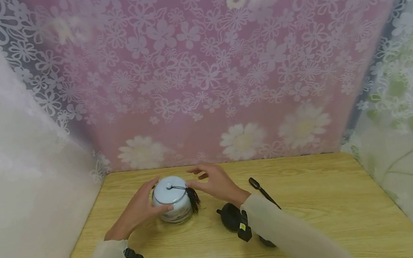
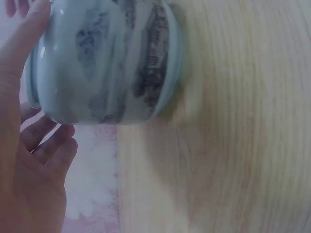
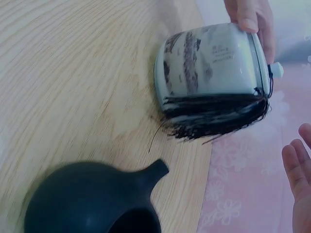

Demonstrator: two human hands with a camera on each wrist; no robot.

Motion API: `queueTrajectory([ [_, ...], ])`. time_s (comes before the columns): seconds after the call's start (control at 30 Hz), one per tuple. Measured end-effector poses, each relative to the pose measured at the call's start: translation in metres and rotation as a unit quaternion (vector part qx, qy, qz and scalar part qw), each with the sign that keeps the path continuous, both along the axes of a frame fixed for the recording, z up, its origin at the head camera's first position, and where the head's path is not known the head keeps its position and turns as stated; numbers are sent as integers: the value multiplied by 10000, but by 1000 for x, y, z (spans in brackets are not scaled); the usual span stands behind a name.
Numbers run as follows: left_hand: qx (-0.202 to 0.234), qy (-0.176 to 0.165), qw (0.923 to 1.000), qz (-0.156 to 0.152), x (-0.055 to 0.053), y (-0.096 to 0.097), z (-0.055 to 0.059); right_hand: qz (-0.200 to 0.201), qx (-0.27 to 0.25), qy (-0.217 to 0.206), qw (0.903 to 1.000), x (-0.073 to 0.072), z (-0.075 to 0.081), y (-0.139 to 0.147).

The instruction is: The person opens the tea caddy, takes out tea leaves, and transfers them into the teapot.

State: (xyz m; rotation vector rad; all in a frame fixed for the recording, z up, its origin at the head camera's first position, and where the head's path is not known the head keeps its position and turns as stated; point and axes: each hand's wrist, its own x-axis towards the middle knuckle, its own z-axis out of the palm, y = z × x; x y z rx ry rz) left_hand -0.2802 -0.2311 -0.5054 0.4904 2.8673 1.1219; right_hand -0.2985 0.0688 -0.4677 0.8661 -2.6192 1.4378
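A pale blue lidded ceramic jar (image 1: 175, 210) with a dark landscape print stands on the wooden table. A black tassel (image 3: 214, 114) hangs down its side, tied by a cord to the lid's knob (image 3: 276, 70). My left hand (image 1: 139, 210) grips the jar from the left, thumb on the front and fingers round the back, as the left wrist view (image 2: 36, 160) also has it. On the jar's other side, my right hand (image 1: 216, 182) is held with loosely spread fingers beside the lid and tassel. Its fingertips (image 3: 294, 160) show apart from the jar in the right wrist view.
A black teapot (image 3: 92, 199) with a short spout sits right of the jar, partly under my right wrist. Beyond the right forearm lies a black long-handled scoop (image 1: 263, 191). Another dark object (image 1: 267, 241) is mostly hidden by the sleeve. Flowered cloth (image 1: 206, 78) hangs behind the table.
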Motion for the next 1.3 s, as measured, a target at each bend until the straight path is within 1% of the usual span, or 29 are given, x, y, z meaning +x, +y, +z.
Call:
queueTrajectory([
  [0.3,439,-281,9984,-217,-1,-6,-10,199,117,-109,9997,-6,2,-24],
  [0.4,508,-289,9980,-249,-1,-7,-13,262,166,-34,9995,-10,1,-32],
  [0.53,508,-209,9982,-235,-2,-9,-16,365,127,45,9992,-16,-1,-42],
  [0.7,573,-197,9979,-249,-2,-10,-17,476,108,101,9988,-21,-9,-52],
  [0.87,567,-207,9978,-260,0,-10,-16,372,388,356,9979,-22,-18,-61],
  [0.93,561,-186,9978,-293,-1,-10,-17,333,447,383,9977,-21,-21,-64],
  [1.13,571,-109,9973,-443,-3,-9,-19,233,347,314,9986,-17,-26,-69],
  [1.3,547,-84,9974,-462,-2,-6,-20,108,168,318,9993,-15,-28,-73],
])
